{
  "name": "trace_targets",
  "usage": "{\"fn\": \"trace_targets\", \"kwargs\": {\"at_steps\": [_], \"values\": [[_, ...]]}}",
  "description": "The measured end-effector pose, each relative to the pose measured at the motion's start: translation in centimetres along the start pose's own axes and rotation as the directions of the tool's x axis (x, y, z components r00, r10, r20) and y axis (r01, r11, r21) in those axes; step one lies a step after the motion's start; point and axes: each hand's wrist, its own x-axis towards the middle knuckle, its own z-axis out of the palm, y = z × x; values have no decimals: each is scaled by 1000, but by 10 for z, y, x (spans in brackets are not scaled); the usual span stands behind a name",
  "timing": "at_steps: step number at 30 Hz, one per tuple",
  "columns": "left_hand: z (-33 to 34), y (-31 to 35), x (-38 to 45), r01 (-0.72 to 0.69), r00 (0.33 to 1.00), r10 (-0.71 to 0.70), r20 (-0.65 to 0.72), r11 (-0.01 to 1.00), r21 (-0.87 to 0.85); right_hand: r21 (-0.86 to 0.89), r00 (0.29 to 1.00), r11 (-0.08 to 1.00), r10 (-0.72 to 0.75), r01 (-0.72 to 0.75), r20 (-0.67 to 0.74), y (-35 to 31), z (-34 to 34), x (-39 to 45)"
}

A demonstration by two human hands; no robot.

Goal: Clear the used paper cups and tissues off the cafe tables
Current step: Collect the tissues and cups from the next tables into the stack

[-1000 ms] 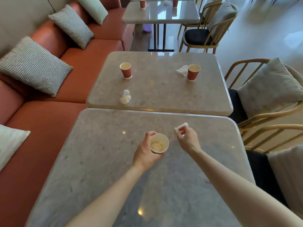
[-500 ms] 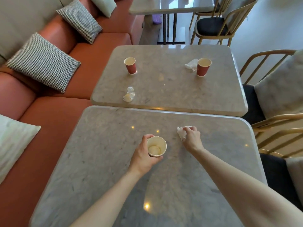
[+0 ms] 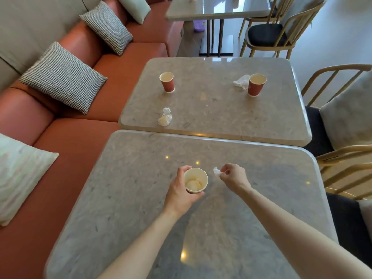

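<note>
paper cup point(image 3: 195, 180) in left hand point(image 3: 181, 193) grip, crumpled tissue point(image 3: 217, 171) pinched by right hand point(image 3: 234, 176)

Far table point(image 3: 217, 12) cut off above

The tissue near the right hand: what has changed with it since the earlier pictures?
The right hand pressed down on the tissue, then pinched it and brought it closer to the paper cup. The left hand keeps gripping that cup. Cups and tissues on the far table stayed put.

No legible text, apparently, anywhere.
</note>
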Motion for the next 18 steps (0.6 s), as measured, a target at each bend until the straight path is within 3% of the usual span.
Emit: {"fn": "trace_targets", "kwargs": {"at_steps": [6,11,14,18], "values": [[-13,-2,-10,37,997,-42,-69,997,-73,139,959,949,-280,282,-32,-73,-18,-29],[-27,-2,-22,46,993,-59,-106,992,-117,66,839,857,-513,510,178,-111,-20,-65],[-37,-5,-29,46,989,-63,-137,991,-122,-96,789,809,-530,581,310,-124,-11,-80],[-52,-13,-40,47,980,-67,-187,993,-111,-283,791,768,-431,574,434,-142,7,-95]]}}
